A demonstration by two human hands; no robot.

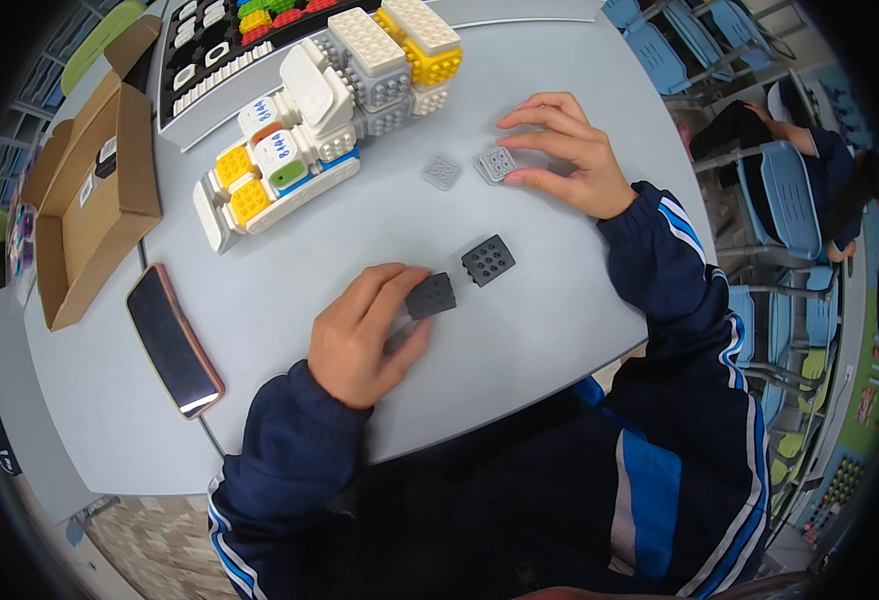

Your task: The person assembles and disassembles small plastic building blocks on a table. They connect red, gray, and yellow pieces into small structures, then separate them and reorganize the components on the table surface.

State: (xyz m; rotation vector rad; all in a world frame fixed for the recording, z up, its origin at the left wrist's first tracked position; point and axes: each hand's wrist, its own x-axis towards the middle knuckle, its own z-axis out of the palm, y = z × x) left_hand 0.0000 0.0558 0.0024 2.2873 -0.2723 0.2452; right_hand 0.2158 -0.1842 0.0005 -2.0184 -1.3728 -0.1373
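My left hand (364, 330) pinches a dark grey studded building block (432, 296) between thumb and fingers, low over the table. Just to the right of it lies a second dark block (487, 260), with rows of round holes or studs facing up. Farther off, my right hand (577, 155) has thumb and fingertips at the edge of a small light grey studded block (495, 164). A flat, light grey square piece (441, 171) rests on the table left of that block.
A white, yellow and grey block model (281, 160) stands at the back left, before a tray of coloured blocks (199, 75). An open cardboard box (109, 200) and a phone (174, 340) lie left. Blue chairs (789, 200) and a seated person (829, 165) are beyond the table's right edge.
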